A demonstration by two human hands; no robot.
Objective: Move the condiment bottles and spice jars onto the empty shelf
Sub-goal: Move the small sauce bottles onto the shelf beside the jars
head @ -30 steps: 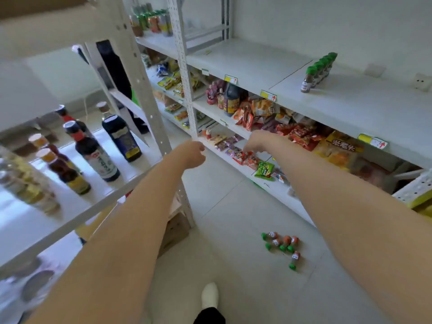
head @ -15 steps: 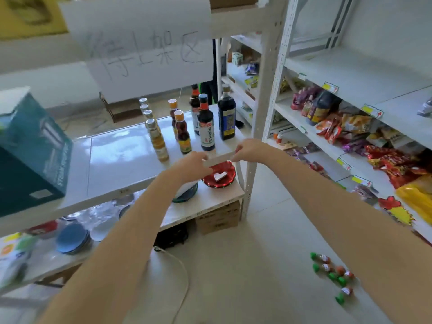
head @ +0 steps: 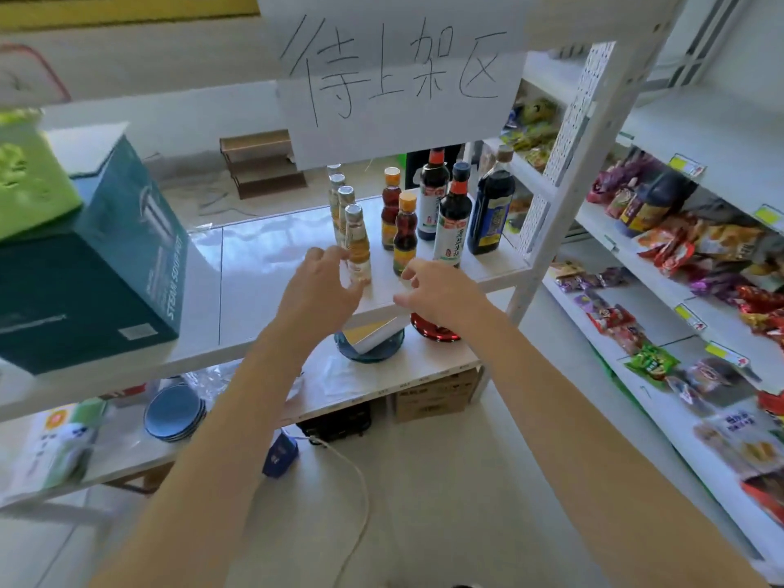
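Teal box (head: pixel 97 265) crowds the left end of the white shelf (head: pixel 263 248), with bare board beside it. Now the left hand (head: pixel 318 290), fingers spread, sits just beside the front clear bottle (head: pixel 357 248); contact unclear. Apart from it, the right hand (head: pixel 437 290) hovers over the shelf's front edge, fingers loose, holding nothing. The dark sauce bottles (head: pixel 453 218) stand behind, near the right post (head: pixel 564 197).

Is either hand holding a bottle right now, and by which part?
Nothing is held. The left hand is open beside the front silver-capped bottle; the right hand is open near the front orange-capped bottle.
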